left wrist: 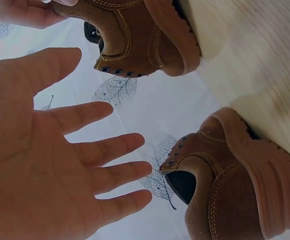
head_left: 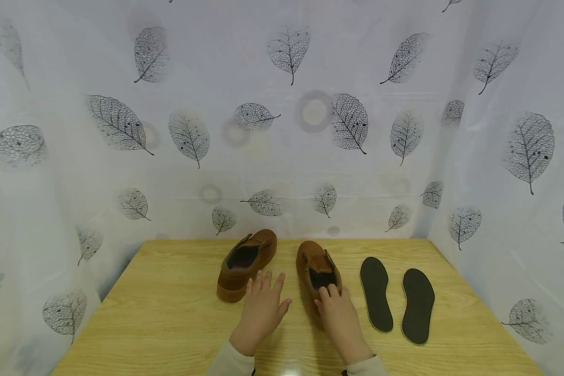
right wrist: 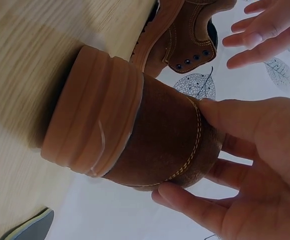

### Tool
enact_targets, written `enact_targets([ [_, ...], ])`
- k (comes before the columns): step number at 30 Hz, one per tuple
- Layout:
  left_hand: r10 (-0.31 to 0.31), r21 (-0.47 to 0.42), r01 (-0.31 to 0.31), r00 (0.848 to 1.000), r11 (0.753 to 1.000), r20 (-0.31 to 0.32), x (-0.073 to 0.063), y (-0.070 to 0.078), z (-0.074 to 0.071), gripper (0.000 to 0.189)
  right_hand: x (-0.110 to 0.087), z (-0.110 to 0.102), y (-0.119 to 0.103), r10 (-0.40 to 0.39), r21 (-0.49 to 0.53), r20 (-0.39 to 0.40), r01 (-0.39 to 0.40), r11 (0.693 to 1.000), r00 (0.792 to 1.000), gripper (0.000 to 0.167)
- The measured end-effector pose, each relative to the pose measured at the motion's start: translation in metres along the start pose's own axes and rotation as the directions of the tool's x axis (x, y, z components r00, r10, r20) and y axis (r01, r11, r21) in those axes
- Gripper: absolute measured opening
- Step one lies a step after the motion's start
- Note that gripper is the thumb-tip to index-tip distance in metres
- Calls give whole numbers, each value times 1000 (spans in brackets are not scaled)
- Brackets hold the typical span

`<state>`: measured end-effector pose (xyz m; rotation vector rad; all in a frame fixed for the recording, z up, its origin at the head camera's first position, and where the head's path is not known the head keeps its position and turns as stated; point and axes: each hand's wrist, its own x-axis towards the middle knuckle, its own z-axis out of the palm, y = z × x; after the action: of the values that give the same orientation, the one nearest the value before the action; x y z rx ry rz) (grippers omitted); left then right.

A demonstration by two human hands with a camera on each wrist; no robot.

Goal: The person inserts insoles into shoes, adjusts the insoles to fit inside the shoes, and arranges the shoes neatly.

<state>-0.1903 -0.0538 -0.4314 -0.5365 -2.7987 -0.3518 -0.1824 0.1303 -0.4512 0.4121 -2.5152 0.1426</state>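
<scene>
Two brown leather shoes with yellow stitching stand on the wooden table, toes toward the back. My right hand [head_left: 340,321] grips the right shoe [head_left: 305,263] by its heel collar. In the right wrist view, thumb and fingers curl over the top of that heel [right wrist: 167,132], and the thick sole faces the table. My left hand [head_left: 261,313] is spread with straight fingers near the heel of the left shoe [head_left: 232,287]. The left wrist view shows its palm with nothing in it, apart from the left shoe [left wrist: 234,200].
Two dark insoles, a nearer-left one [head_left: 377,295] and another [head_left: 418,308], lie flat on the table [head_left: 160,313] to the right of the shoes. A white curtain [head_left: 291,156] printed with grey leaves hangs behind the table and along both sides.
</scene>
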Motion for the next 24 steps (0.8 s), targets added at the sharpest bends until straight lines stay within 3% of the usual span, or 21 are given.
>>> enact_targets([
  [24, -1, -18, 1, 1000, 1000, 15, 0, 3, -2, 56, -5, -4, -13, -60, -66, -11, 59, 996, 998, 25],
])
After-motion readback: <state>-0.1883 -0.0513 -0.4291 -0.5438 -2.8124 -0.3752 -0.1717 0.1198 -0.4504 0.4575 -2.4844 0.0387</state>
